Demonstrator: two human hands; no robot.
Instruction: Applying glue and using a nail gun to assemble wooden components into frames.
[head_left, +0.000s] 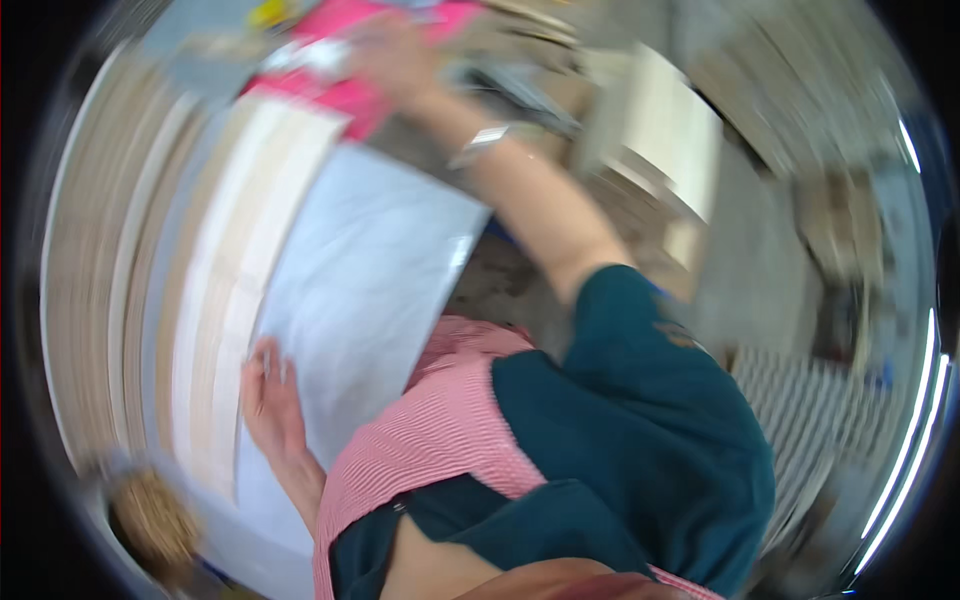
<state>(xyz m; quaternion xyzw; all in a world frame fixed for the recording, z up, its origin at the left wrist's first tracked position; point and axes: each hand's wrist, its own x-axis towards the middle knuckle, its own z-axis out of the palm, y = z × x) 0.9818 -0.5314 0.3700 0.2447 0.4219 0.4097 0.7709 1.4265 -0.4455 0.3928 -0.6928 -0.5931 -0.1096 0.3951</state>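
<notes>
The picture is blurred by motion. My left hand [268, 400] rests flat on the near edge of a large pale blue-white sheet [360, 290], fingers spread. My right hand [395, 55] reaches far forward to a pink flat object [350, 95] at the top of the view; blur hides whether the fingers grip it. A silver band [478, 142] sits on my right wrist. My dark teal sleeve and a red-and-white striped apron fill the lower middle.
Long light wooden boards [215, 270] lie to the left of the sheet. A pale box-like block [665, 135] stands at the upper right. A brown fuzzy object [155, 515] lies at the lower left. A striped surface [800, 410] shows at the right.
</notes>
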